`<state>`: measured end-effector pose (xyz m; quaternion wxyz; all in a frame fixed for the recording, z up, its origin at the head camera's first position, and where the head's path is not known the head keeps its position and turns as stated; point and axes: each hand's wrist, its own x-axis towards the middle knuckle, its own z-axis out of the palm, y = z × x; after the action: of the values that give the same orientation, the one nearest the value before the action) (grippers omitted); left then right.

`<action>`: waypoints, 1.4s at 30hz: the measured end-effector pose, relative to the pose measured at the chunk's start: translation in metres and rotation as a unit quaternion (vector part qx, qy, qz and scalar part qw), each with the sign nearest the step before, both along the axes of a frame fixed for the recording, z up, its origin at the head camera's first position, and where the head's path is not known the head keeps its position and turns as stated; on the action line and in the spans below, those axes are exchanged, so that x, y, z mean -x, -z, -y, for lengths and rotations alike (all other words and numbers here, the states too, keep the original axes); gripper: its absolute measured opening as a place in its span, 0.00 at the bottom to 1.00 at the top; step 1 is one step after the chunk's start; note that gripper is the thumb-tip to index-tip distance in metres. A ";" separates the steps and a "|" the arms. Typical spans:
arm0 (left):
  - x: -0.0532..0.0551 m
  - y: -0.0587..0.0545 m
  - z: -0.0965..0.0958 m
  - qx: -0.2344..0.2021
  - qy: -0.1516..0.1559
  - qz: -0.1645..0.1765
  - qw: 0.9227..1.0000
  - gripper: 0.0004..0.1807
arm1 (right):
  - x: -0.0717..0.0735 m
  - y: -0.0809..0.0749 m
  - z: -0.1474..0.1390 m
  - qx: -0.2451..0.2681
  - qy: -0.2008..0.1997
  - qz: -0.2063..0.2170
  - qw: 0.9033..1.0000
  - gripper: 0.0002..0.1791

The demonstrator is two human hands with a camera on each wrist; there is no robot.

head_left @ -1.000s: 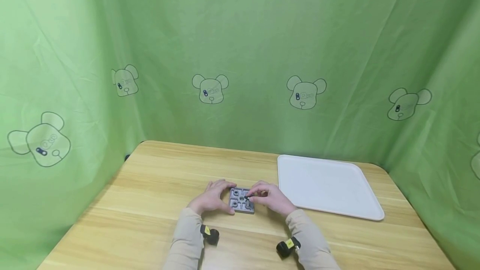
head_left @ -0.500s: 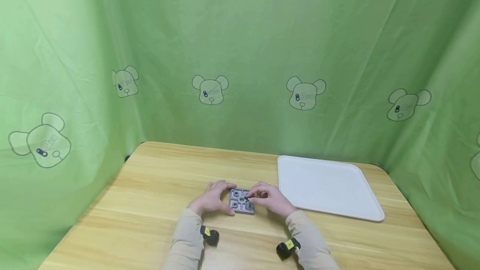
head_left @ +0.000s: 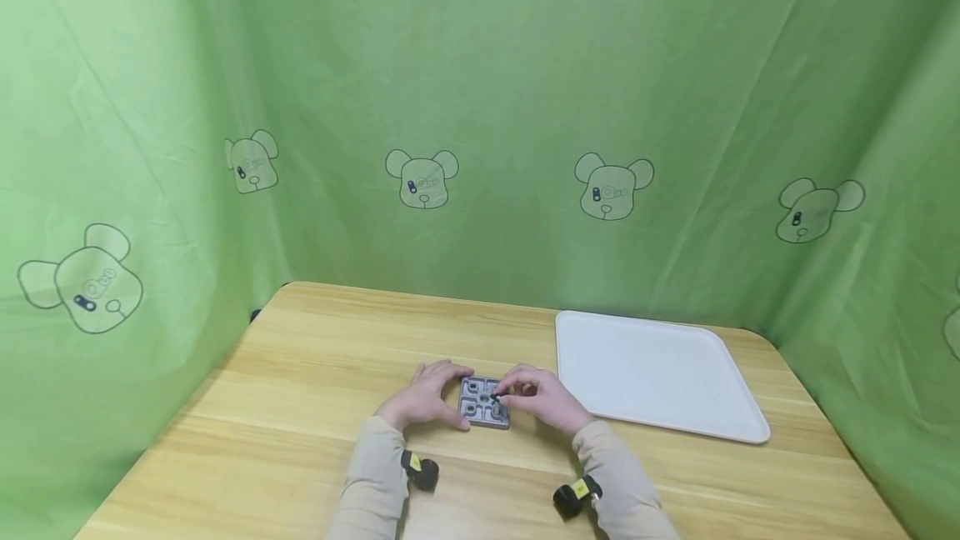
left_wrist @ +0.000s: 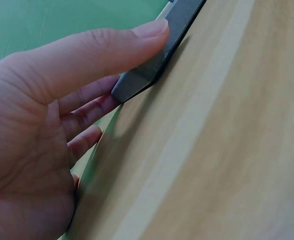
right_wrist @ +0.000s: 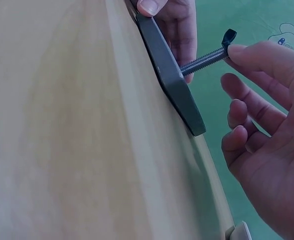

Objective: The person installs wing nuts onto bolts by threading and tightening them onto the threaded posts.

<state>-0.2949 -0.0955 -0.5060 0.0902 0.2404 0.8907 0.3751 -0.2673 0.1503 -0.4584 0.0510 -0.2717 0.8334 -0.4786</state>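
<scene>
A grey square plate (head_left: 476, 421) with recessed pockets lies on the table, its side edge facing the right wrist view. My left hand (head_left: 423, 397) holds its left side, thumb on the near edge and fingers at the far edge. From the plate's upper face rises a threaded wing screw (right_wrist: 205, 61) with a black winged head. My right hand (head_left: 546, 400) pinches that head between thumb and index finger, while its other fingers curl loosely beside the shaft. How deep the screw's lower end sits in the plate is hidden.
A white tray (head_left: 660, 373) lies at the right rear of the wooden table (head_left: 300, 407). Green curtains (head_left: 517, 90) printed with bear heads hang behind the table and on both sides. Black wrist cameras are strapped to both sleeves.
</scene>
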 end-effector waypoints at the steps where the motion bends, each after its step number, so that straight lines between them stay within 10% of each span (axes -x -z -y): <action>1: 0.000 0.000 0.000 0.000 0.000 0.000 1.000 0.49 | 0.000 0.001 0.000 -0.001 0.000 0.001 1.000 0.11; 12: -0.002 -0.003 -0.001 0.005 -0.006 0.006 1.000 0.49 | 0.019 0.032 -0.005 -0.014 0.012 -0.018 1.000 0.09; 42: -0.001 -0.002 -0.001 -0.001 -0.004 0.004 1.000 0.49 | 0.016 0.031 0.002 -0.063 0.026 -0.041 0.997 0.08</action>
<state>-0.2943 -0.0943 -0.5042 0.0920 0.2355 0.8909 0.3774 -0.2831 0.1487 -0.4896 0.0211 -0.2655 0.8703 -0.4144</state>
